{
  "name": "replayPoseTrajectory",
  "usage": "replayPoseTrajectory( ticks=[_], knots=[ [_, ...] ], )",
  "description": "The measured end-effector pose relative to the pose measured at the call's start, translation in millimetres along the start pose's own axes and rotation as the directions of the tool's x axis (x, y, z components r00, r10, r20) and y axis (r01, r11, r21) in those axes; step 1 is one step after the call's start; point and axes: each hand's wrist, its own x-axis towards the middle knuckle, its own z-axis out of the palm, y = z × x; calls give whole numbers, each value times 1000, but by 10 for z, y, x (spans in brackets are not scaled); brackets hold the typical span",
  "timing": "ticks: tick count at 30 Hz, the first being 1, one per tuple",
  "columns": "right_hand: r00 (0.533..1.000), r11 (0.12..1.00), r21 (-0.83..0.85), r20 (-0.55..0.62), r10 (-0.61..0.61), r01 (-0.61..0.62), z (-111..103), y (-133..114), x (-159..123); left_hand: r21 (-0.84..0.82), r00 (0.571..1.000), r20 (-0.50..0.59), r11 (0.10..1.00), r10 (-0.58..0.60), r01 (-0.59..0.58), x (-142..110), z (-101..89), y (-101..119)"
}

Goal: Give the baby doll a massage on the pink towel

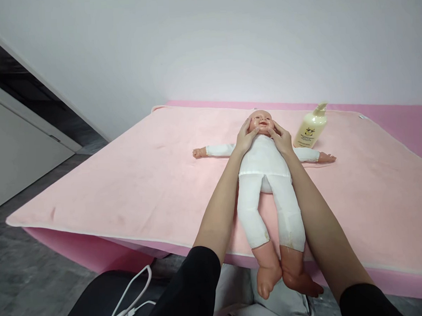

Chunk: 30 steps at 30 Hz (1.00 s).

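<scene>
Cupping the head of a doll (263,155) that lies face up on a pink blanket (127,176), both hands are curved but open: the left hand (245,138) along one cheek, the right hand (282,137) along the other, fingers spread at the sides and thumbs toward the chin. Neither is pinching anything, as far as shows.

The doll's feet reach past the near edge of the table, so a pull toward the body could, I judge, slide it farther off. Uneven pressure from the thumbs might roll the head sideways. The pump bottle (309,130) stands just beyond the doll's arm on the right — a wide swing of the right hand, or a tug on that sleeve, could topple it. A hard drag might also ruck the blanket.

The blanket looks soft, faintly creased and pale-edged, with deeper pink cover (404,129) showing around it. Behind rises a plain pale wall (226,44); to the left lie grey floor (11,267) and a dark gap beside a white panel (16,149). Below, a white cable (128,304) loops over a black seat (87,296) — near the left sleeve.
</scene>
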Motion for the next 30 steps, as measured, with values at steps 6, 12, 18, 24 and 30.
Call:
replayPoseTrajectory(
  ticks=[6,12,18,24,30],
  knots=[
    [999,999,-34,-27,-24,23,-14,48,19,3,1000,1,1000,13,-13,19,18,-32],
    [997,1000,15,-76,26,-25,-11,76,13,-24,1000,-19,1000,4,-4,34,18,-56],
    [996,999,19,-87,36,-35,-1,31,-3,-71,997,-61,996,-53,49,18,-5,-38],
    [999,1000,3,-32,17,-17,14,-13,-27,9,997,-70,1000,-9,10,-26,31,3],
    [999,999,38,-35,13,-11,15,26,1,64,998,-43,997,51,-48,8,32,-81]
  ],
)
